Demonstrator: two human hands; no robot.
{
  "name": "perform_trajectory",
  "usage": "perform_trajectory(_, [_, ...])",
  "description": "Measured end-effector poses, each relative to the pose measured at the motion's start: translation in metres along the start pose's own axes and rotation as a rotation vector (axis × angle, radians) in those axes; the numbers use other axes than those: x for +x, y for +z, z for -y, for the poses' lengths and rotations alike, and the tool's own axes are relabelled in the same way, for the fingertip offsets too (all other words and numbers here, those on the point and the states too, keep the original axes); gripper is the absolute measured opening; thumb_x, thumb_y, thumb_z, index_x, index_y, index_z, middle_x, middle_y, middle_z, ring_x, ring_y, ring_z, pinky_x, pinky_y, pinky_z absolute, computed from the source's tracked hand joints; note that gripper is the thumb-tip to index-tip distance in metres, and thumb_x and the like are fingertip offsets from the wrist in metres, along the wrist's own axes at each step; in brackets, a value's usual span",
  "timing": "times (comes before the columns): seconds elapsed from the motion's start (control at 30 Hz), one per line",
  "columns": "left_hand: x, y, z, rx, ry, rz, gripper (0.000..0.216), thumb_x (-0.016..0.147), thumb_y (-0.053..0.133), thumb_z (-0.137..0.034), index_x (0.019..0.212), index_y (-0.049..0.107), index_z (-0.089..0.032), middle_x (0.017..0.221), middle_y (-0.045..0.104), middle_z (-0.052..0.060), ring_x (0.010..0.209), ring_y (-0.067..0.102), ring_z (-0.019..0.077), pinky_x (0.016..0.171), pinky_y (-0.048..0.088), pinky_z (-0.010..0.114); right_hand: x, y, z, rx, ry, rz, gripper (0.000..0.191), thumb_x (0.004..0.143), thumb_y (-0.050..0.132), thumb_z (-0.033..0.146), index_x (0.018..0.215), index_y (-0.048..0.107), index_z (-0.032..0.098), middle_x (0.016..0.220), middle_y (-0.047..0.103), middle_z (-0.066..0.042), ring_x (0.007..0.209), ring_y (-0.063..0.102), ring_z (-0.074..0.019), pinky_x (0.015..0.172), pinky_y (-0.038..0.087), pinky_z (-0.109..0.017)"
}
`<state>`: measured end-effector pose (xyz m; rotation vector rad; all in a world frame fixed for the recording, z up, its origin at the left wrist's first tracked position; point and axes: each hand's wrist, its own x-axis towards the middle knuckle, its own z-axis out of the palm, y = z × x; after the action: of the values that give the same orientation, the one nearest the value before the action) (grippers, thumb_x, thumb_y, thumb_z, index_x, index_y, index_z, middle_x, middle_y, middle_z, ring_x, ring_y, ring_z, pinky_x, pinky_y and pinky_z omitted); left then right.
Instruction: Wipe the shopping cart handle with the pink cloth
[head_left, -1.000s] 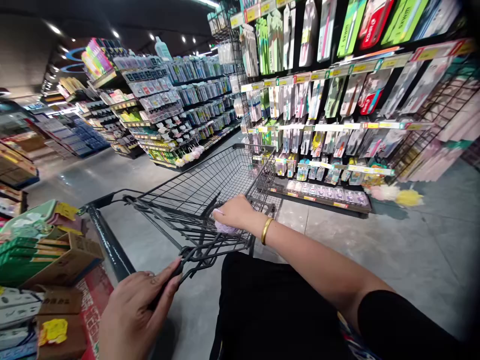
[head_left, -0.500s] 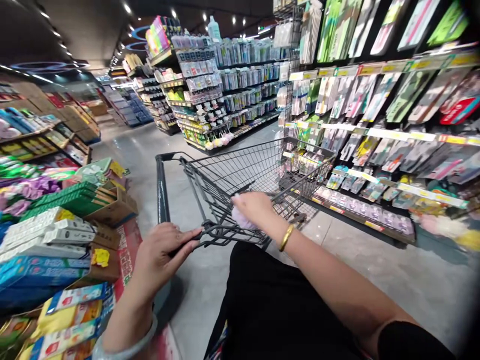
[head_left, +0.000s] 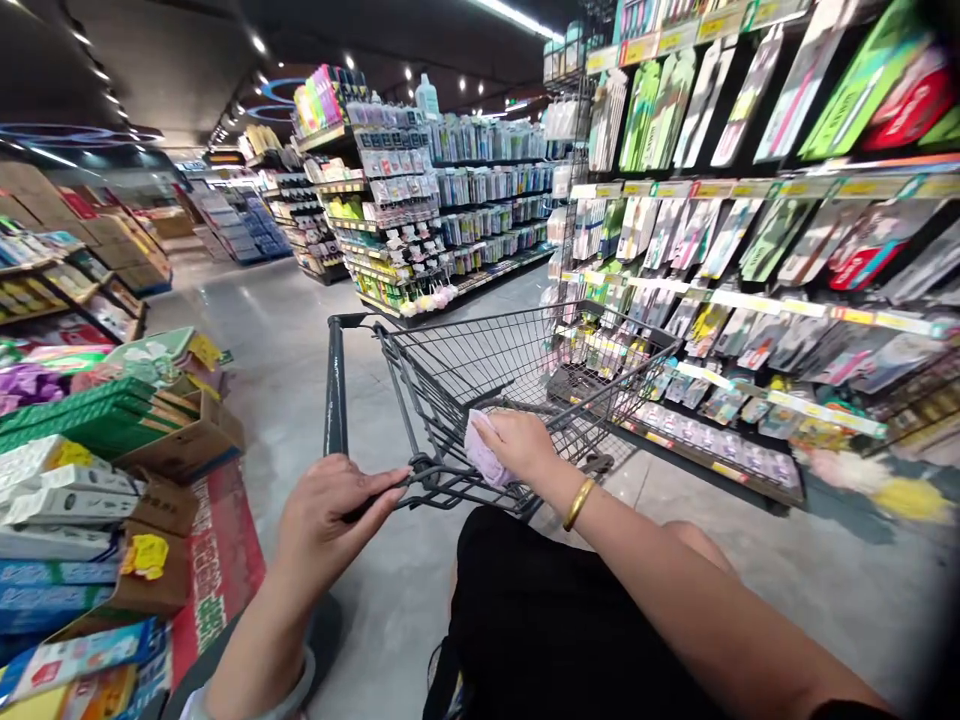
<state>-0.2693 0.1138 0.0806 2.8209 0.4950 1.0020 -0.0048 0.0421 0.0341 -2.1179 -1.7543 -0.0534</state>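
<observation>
A dark metal shopping cart (head_left: 480,335) stands in front of me, its wire basket stretching away to the right. My left hand (head_left: 337,510) is closed on the near end of the cart's frame, beside the upright handle bar (head_left: 337,395). Between the fingers of my right hand (head_left: 521,445) is a pale purple cloth (head_left: 486,462), bunched up and pressed against the wire bars at the near side of the basket. Part of the cloth is hidden under the fingers. A gold bangle (head_left: 577,503) circles the right wrist.
Shelves of hanging packaged goods (head_left: 720,230) rise close on the right, past the cart. Cardboard boxes (head_left: 191,435) of goods sit on the left by a red floor strip (head_left: 217,540). Another shelf unit (head_left: 397,190) stands farther ahead on the grey floor (head_left: 262,300).
The view has shifted, so the left-hand boxes slide farther left and the shelves sit lower. Both hands keep their hold; the purple cloth shows more clearly in my right hand.
</observation>
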Motion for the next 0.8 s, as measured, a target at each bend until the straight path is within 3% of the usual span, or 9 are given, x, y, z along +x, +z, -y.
perform_trajectory(0.2, [0.009,0.006,0.007,-0.028,0.032,0.004,0.025,0.084,0.068,-0.031,0.108,0.074,-0.026,0.074,0.075,0.003,0.061,0.060,0.0149,0.062,0.045,0.030,0.004,-0.015,-0.046,-0.057,0.145,-0.019,0.054,0.104,0.023,0.046,0.091,0.068,0.019,0.092,0.071,-0.006,0.083,0.063,-0.0157,0.066,0.033,-0.026])
perform_trajectory(0.27, [0.012,0.008,0.008,-0.030,0.030,0.005,0.027,0.083,0.069,-0.031,0.109,0.074,-0.026,0.071,0.073,0.003,0.060,0.059,0.0150,0.062,0.045,0.031,0.008,-0.017,-0.047,-0.073,0.186,-0.015,0.054,0.103,0.024,0.046,0.089,0.069,0.019,0.090,0.071,-0.007,0.080,0.063,-0.0169,0.066,0.034,-0.027])
perform_trajectory(0.33, [0.016,0.009,0.009,-0.030,0.038,-0.004,0.026,0.083,0.069,-0.032,0.109,0.074,-0.027,0.070,0.073,0.002,0.061,0.060,0.0149,0.062,0.045,0.031,0.013,-0.014,-0.032,-0.089,0.125,-0.015,0.055,0.102,0.028,0.049,0.084,0.070,0.019,0.085,0.071,-0.008,0.076,0.062,-0.0184,0.068,0.036,-0.029])
perform_trajectory(0.47, [0.023,0.010,0.013,-0.021,0.083,-0.019,0.028,0.083,0.071,-0.031,0.110,0.073,-0.029,0.073,0.074,0.000,0.064,0.061,0.0153,0.065,0.047,0.030,0.023,-0.003,0.009,-0.068,-0.183,-0.022,0.055,0.098,0.035,0.054,0.078,0.072,0.019,0.078,0.070,-0.008,0.076,0.061,-0.0217,0.075,0.037,-0.035])
perform_trajectory(0.53, [0.025,0.010,0.017,-0.006,0.087,-0.007,0.028,0.083,0.070,-0.030,0.111,0.073,-0.030,0.074,0.074,0.000,0.065,0.062,0.0153,0.067,0.048,0.031,0.024,0.001,0.016,-0.045,-0.233,-0.009,0.054,0.097,0.036,0.055,0.078,0.072,0.019,0.077,0.069,-0.007,0.076,0.060,-0.0218,0.074,0.037,-0.035])
perform_trajectory(0.67, [0.025,0.011,0.027,0.025,0.089,0.013,0.028,0.085,0.068,-0.033,0.112,0.072,-0.030,0.074,0.074,-0.001,0.067,0.064,0.0152,0.074,0.049,0.032,0.018,0.001,-0.002,0.009,-0.223,-0.016,0.046,0.095,0.042,0.055,0.086,0.071,0.020,0.088,0.068,-0.007,0.086,0.059,-0.0215,0.076,0.037,-0.034])
perform_trajectory(0.8, [0.022,0.005,0.027,0.131,0.045,0.099,0.026,0.089,0.062,-0.041,0.111,0.072,-0.031,0.086,0.075,0.000,0.078,0.067,0.0168,0.092,0.046,0.037,0.011,-0.007,-0.030,0.024,-0.175,0.001,0.044,0.096,0.041,0.055,0.092,0.069,0.021,0.096,0.067,-0.007,0.092,0.058,-0.0205,0.076,0.038,-0.031])
